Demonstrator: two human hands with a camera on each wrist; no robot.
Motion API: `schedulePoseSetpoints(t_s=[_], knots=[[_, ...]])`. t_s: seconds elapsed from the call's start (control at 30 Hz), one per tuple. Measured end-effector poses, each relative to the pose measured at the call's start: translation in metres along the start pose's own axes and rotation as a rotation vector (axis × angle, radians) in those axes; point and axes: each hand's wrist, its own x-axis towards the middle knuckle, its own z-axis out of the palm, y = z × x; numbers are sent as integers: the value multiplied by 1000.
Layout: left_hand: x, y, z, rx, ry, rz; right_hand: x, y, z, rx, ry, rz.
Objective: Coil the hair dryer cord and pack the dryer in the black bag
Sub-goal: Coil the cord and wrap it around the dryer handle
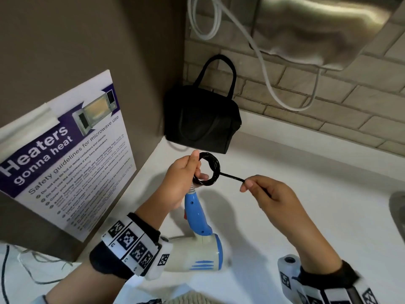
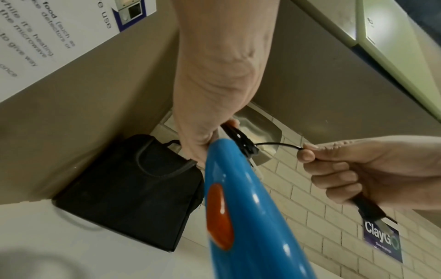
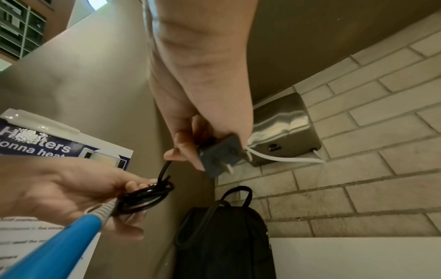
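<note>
the step in hand is the coiling, and it looks close to done. the left hand (image 1: 184, 183) holds the coil (image 1: 207, 168) of black cord, fingers curled round the loops just above the top of the dryer's handle, so the dryer (image 1: 198, 242) hangs below that hand over the white counter (image 1: 295, 172), barrel lowest. whether the barrel touches the counter i cannot tell.

the right hand (image 1: 266, 194) pinches the free tail of the cord (image 1: 232, 177) between thumb and forefinger, and the rest of its fingers are closed round the plug (image 3: 220, 156), whose prongs show in the right wrist view. the tail runs short and fairly straight from the coil to that pinch, so little cord seems left to wind.

the bag (image 1: 201, 119) stands against the corner where the brown panel meets the brick wall, just behind the hands, handles up. its top looks closed from here, though the zip is too dark to read.

the next move, as i judge it, calls for laying the last bit of tail and the plug onto or through the coil so the loops do not spring loose. then one hand must be freed to open the bag while the other keeps coil and dryer together. the loops are stiff and may unwind if the left grip slackens.
</note>
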Motion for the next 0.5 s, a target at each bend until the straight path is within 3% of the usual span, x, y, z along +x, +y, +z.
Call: schedulePoseSetpoints(t_s=[0.23,0.5], knots=[[-7,6,8,-20,-44,-36,0,13,-8,-114,118,-82],[-9,6,9,114,-54,81,-3,47,1,-262,146,-125]])
